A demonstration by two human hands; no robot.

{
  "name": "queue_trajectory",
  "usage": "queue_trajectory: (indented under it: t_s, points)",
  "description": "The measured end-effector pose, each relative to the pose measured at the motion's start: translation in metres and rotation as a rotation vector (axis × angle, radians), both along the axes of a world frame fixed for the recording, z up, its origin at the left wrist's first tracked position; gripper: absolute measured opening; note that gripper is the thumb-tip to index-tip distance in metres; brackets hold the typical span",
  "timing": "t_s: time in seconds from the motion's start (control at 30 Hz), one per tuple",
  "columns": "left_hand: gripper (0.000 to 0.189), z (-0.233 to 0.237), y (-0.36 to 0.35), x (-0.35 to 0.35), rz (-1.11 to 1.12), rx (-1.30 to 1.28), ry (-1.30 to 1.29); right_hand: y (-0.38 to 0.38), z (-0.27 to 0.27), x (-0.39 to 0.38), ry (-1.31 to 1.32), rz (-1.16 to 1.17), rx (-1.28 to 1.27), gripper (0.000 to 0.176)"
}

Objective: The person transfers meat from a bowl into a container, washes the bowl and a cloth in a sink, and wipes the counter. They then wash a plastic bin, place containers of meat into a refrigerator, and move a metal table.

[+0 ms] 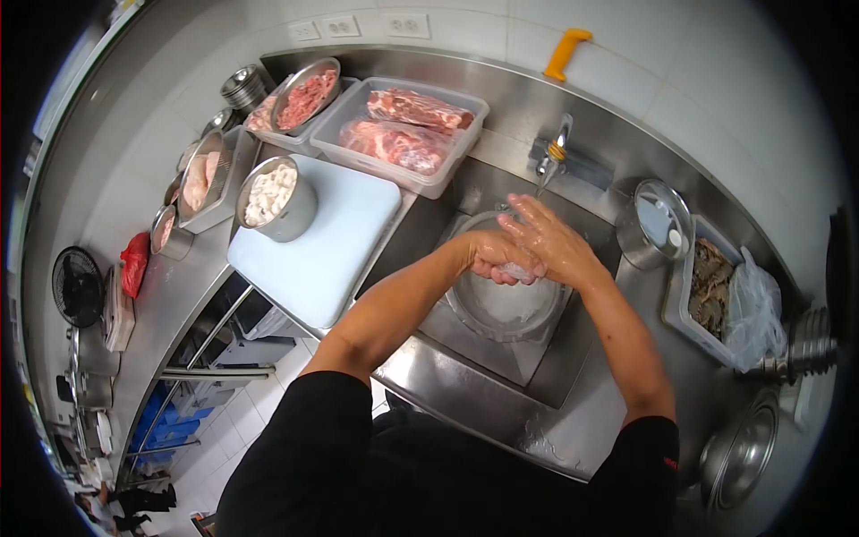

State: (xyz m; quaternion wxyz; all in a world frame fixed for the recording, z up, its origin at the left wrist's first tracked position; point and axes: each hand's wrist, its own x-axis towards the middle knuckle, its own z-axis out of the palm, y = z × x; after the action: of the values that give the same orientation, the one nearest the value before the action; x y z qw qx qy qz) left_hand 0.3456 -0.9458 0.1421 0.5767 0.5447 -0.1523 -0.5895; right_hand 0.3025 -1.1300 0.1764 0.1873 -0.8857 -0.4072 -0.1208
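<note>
Both wet hands meet above the sink [413,300], just under the tap [555,150]. My left hand [497,254] has its fingers curled closed. Something pale and glistening shows at its underside, but whether it is water, foam or an object I cannot make out. Against it lies my right hand [557,243], with its fingers stretched out and apart. Below the hands, a round clear bowl [458,309] stands in the sink with cloudy liquid in it. A thin stream seems to run from the tap, partly hidden behind the fingers.
Left of the sink, a white cutting board [335,242] carries a metal pot of white pieces [270,193]. Behind it sits a plastic tub [438,185] of raw meat. On the right are a metal pot [637,240] and a shrimp-like seafood tray [677,300] with a plastic bag [753,309].
</note>
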Motion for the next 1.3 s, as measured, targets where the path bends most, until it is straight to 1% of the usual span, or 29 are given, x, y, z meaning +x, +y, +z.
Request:
queue_trajectory:
  t_s: [0.03, 0.07, 0.17, 0.27, 0.37, 0.43, 0.47, 0.57, 0.6, 0.67, 0.7, 0.77, 0.87, 0.97, 1.03, 1.07, 1.1, 1.13, 1.17, 1.2, 1.27, 1.3]
  points:
    - [0.029, -0.001, -0.004, -0.001, -0.030, 0.075, -0.053, 0.002, 0.004, -0.001, 0.077, 0.008, -0.034, 0.077]
    - [0.029, 0.001, -0.005, 0.004, -0.121, 0.093, -0.087, 0.003, 0.005, -0.002, 0.153, 0.019, -0.065, 0.073]
    - [0.022, -0.007, -0.015, -0.007, -0.075, 0.414, -0.624, 0.004, -0.020, 0.004, 0.322, -0.184, -0.080, 0.054]
    - [0.018, -0.049, -0.023, -0.002, -0.384, 0.417, -1.590, 0.013, -0.046, 0.003, 0.368, -0.409, -0.216, 0.046]
    - [0.025, -0.034, -0.014, -0.025, -0.158, 0.766, -1.430, 0.034, -0.057, -0.012, 0.670, -0.682, -0.175, 0.050]
    - [0.035, -0.055, -0.006, -0.029, -0.207, 0.745, -1.462, 0.041, -0.105, -0.025, 0.798, -0.692, 0.005, 0.063]
    - [0.042, -0.064, -0.002, -0.034, -0.228, 0.737, -1.473, 0.041, -0.121, -0.027, 0.863, -0.690, 0.094, 0.069]
    - [0.058, -0.071, 0.020, -0.066, 0.072, 0.622, -1.486, 0.025, -0.112, -0.021, 0.945, -0.390, 0.056, 0.086]
    - [0.059, -0.069, 0.026, -0.071, 0.123, 0.682, -1.444, 0.013, -0.101, -0.008, 0.981, -0.337, 0.052, 0.095]
    - [0.061, -0.060, 0.047, -0.087, 0.217, 0.811, -1.331, -0.009, -0.068, 0.013, 0.558, -0.450, 0.018, 0.090]
    - [0.061, -0.053, 0.060, -0.092, 0.221, 0.849, -1.274, -0.017, -0.062, 0.030, 0.266, -0.545, 0.014, 0.084]
    - [0.061, -0.042, 0.082, -0.101, 0.228, 0.917, -1.157, -0.021, -0.028, 0.054, -0.067, -0.623, -0.007, 0.070]
    - [0.066, -0.045, 0.106, -0.107, 0.290, 1.000, -1.057, -0.033, -0.041, 0.089, 0.108, -0.717, -0.410, 0.062]
    - [0.059, -0.053, 0.123, -0.108, 0.488, 0.974, -1.173, -0.033, -0.056, 0.079, 0.309, -0.726, -0.380, 0.056]
    - [0.053, -0.043, 0.125, -0.106, 0.689, 0.844, -0.797, -0.002, -0.017, 0.043, 0.441, -0.656, -0.583, 0.065]
    - [0.050, -0.037, 0.127, -0.100, 0.790, 0.766, -0.615, 0.010, -0.027, 0.017, 0.226, -0.449, -0.412, 0.070]
    - [0.038, -0.047, 0.134, -0.084, 0.667, 0.570, -0.262, 0.017, -0.035, -0.010, 0.014, -0.240, -0.239, 0.074]
    - [0.032, -0.020, 0.129, -0.088, 0.617, 0.431, -0.007, 0.032, -0.032, -0.032, -0.039, -0.049, -0.198, 0.079]
    - [0.031, -0.017, 0.122, -0.090, 0.553, 0.297, 0.088, 0.045, -0.027, -0.051, -0.086, 0.136, -0.158, 0.083]
    - [0.030, -0.017, 0.112, -0.093, 0.481, 0.162, 0.177, 0.048, -0.033, -0.061, -0.062, 0.144, -0.035, 0.078]
    - [0.026, -0.003, 0.081, -0.104, 0.308, 0.059, 0.262, 0.055, -0.048, -0.072, -0.006, 0.151, 0.215, 0.070]
    - [0.025, -0.012, 0.065, -0.105, 0.211, 0.036, 0.251, 0.053, -0.048, -0.077, 0.031, 0.108, 0.160, 0.062]
